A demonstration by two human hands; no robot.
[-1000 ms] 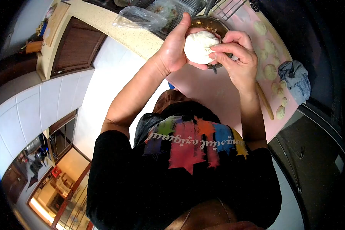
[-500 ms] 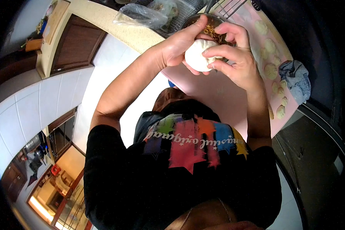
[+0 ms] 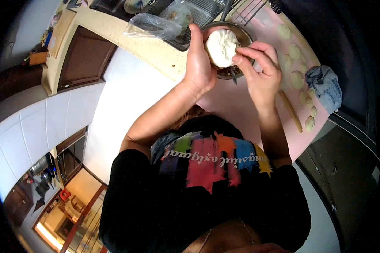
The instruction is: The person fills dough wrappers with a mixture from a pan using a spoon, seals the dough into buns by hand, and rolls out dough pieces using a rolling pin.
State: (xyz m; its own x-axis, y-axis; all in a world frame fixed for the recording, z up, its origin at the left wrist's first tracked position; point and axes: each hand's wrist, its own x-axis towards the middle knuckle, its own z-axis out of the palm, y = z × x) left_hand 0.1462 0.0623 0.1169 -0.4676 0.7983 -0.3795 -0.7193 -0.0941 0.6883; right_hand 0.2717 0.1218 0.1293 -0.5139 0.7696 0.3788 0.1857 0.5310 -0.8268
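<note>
A round white dough bun [image 3: 221, 46] with a creased, gathered top rests in my left hand [image 3: 199, 63], whose thumb stands apart on the left while its fingers are hidden under the dough. My right hand [image 3: 261, 63] pinches the right edge of the bun between thumb and fingertips. Directly below both hands is a metal pan [image 3: 245, 34] with dark chopped filling, mostly covered by the bun. A spoon [image 3: 234, 78] sticks out over the near rim.
Several pale dough pieces [image 3: 297, 79] lie along the right side of the pink mat [image 3: 249, 114], near a rolling pin [image 3: 290, 110] and a bluish cloth [image 3: 325, 86]. A plastic bag [image 3: 150, 27] and a dish rack [image 3: 207, 14] are at the back left.
The bun has moved up and slightly left, over the pan, with its gathered top now facing me. My right fingers have shifted to its right edge. The rolling pin shows more fully.
</note>
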